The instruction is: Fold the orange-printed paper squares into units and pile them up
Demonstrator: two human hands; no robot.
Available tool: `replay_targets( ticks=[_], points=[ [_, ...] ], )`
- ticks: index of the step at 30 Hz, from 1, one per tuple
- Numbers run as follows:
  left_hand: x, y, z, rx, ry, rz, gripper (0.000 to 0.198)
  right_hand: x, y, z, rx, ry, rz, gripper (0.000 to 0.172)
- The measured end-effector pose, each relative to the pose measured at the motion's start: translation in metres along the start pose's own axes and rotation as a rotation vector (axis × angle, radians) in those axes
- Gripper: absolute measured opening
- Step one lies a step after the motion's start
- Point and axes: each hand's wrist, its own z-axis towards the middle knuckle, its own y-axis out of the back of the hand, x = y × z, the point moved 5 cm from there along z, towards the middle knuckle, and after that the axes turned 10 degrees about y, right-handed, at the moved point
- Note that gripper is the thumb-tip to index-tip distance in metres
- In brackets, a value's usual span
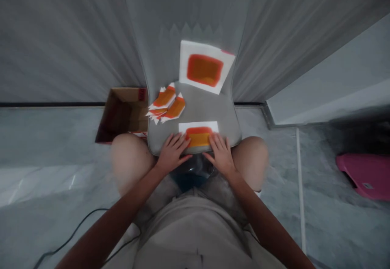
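Orange-printed paper (198, 135) — white-edged — under left hand (172, 153), right hand (219, 154).

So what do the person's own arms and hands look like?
The left hand and right hand are bare, with no gloves, rings or watch visible. The forearms have no sleeves, and the top worn is pale grey-beige.

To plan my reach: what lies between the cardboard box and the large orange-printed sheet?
A pile of cut orange-and-white paper pieces on the grey seat, head view.
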Motion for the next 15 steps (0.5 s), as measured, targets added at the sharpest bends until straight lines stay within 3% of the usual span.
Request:
replay_targets(
  ticks=[2,6,10,15],
  points=[
    [0.001,-0.001,-0.008,-0.006,0.004,0.003,0.066,0.002,0.004,-0.006,-0.005,0.043,-0.017,0.063],
    [0.002,0.000,-0.021,-0.093,0.014,-0.015,0.039,0.000,0.017,-0.016,-0.071,0.114,-0.011,0.038],
    [0.006,0.006,-0.019,-0.178,0.008,-0.099,0.026,-0.012,0.031,-0.016,-0.131,0.153,0.109,0.032],
    [0.014,0.008,-0.003,-0.125,-0.051,-0.292,0.022,-0.033,0.044,-0.002,-0.135,0.187,0.352,0.028]
  ],
)
